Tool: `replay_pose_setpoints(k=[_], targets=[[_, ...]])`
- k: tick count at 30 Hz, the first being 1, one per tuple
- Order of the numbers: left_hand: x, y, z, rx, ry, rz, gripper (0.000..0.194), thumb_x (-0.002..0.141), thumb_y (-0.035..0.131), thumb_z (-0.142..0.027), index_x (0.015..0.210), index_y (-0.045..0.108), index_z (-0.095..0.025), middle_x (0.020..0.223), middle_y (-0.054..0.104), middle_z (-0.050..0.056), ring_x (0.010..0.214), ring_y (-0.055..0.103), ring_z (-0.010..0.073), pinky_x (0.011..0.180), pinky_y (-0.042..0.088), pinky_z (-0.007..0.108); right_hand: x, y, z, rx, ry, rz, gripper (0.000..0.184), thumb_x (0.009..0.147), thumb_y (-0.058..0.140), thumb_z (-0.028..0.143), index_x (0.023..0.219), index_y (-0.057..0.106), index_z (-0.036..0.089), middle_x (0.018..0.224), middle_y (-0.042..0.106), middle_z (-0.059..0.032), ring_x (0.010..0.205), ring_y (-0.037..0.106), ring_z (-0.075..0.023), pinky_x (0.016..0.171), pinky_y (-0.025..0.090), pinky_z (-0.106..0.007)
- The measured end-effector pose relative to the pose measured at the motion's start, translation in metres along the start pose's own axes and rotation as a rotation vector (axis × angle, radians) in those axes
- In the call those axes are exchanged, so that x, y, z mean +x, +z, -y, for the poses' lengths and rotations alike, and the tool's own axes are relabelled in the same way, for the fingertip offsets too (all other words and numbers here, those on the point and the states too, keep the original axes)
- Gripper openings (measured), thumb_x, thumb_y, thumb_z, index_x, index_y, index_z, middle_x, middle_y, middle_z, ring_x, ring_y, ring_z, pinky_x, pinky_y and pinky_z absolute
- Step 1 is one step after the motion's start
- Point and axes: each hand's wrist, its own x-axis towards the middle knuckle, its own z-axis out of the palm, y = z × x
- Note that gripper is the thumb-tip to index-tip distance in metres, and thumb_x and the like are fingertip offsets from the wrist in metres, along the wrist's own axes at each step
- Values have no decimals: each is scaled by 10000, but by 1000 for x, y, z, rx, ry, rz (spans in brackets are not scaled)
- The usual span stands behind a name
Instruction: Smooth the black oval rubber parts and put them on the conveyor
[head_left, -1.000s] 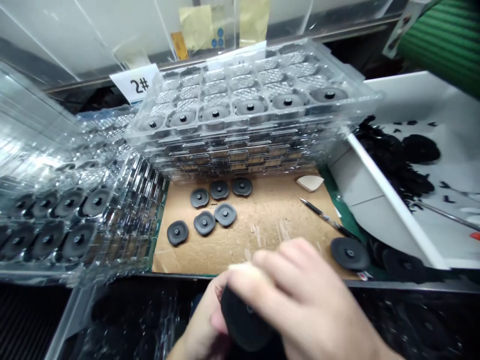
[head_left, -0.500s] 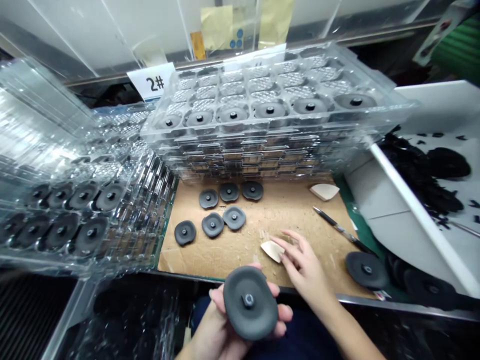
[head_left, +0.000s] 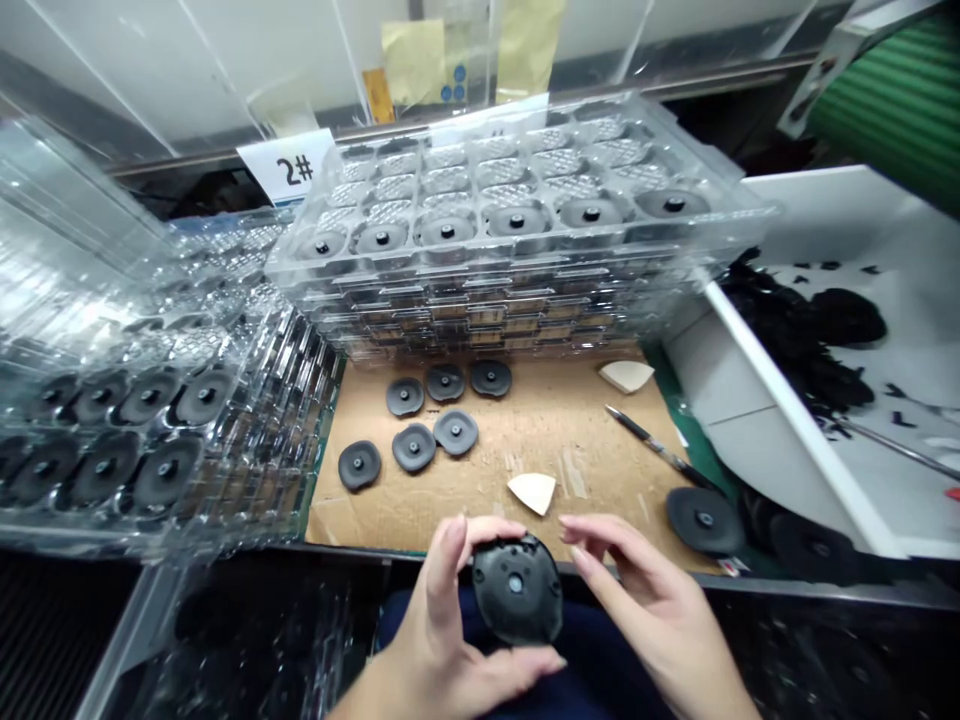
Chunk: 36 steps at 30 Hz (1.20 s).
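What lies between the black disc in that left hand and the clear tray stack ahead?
A white wedge on the cardboard, with loose black discs farther on, toward the left, as the head view shows.

The held disc (head_left: pixel 517 602) looks like black plastic with a faint sheen; 6 grey discs (head_left: pixel 456 433) near the left edge of the scuffed cardboard (head_left: pixel 540 430) look matt. Along its far edge, clear plastic trays (head_left: pixel 487 267) gleam.
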Motion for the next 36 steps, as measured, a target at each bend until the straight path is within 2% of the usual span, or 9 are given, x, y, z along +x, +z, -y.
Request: replay_pose_setpoints(k=[4,9,17,19,22,27,30,33,36], targets=[[-1,-3,-3,-43,-33,0,1027,688,709,-339,1410,-16,-266,1146,536,106,1047,544,209,897,454,342,1,-9,34,203,127,214,163,766,646,289,921,673,245,790,673,-12,740,636,-142,699,521,-225],[-5,-8,-12,-183,-388,96,940,726,630,-458,1376,-44,-387,1130,540,59,1006,545,226,921,382,415,13,-10,62,226,171,617,129,750,665,255,871,705,233,723,672,5,664,598,-120,630,484,-228],[-5,-9,-19,-416,-590,228,1157,557,682,-594,1388,-53,-266,1058,600,93,994,551,271,943,320,424,22,-9,67,407,269,835,112,744,673,172,807,733,243,793,697,20,749,632,-103,711,489,-209],[-5,-9,-17,-381,-569,213,1137,559,712,-546,1387,-25,-293,1068,598,80,975,551,252,932,331,403,16,-8,64,430,316,785,94,735,684,179,800,724,233,771,699,17,730,643,-104,706,500,-210],[-4,-10,-13,-300,-494,171,1043,626,711,-465,1373,-10,-366,1123,578,60,1002,535,234,933,340,394,2,-6,55,436,346,571,80,701,722,215,778,713,237,743,696,18,707,646,-108,698,512,-211],[-2,-11,-9,-193,-448,158,991,674,709,-373,1363,-4,-392,1152,567,52,1071,510,238,989,295,409,-17,-14,38,158,95,226,104,798,617,279,840,700,232,708,645,-12,608,598,-115,575,503,-206],[-2,-9,-9,-185,-469,147,964,681,692,-412,1364,12,-386,1156,571,51,1084,502,243,993,289,410,-19,-21,34,-80,-195,239,207,838,557,204,1011,664,233,790,629,-37,691,604,-126,597,501,-206],[-2,-2,-8,-239,-512,128,871,683,665,-482,1368,144,-348,1155,597,56,1082,521,244,981,311,373,-17,-20,35,-235,-438,281,247,873,521,284,1054,657,183,747,615,-52,677,574,-143,634,491,-267],[-2,7,-8,-350,-611,308,697,750,516,-580,1355,281,-325,1029,677,45,940,608,223,873,408,331,-16,-23,31,-335,-412,181,387,929,387,370,820,704,176,607,581,-33,603,531,-141,632,456,-296]])
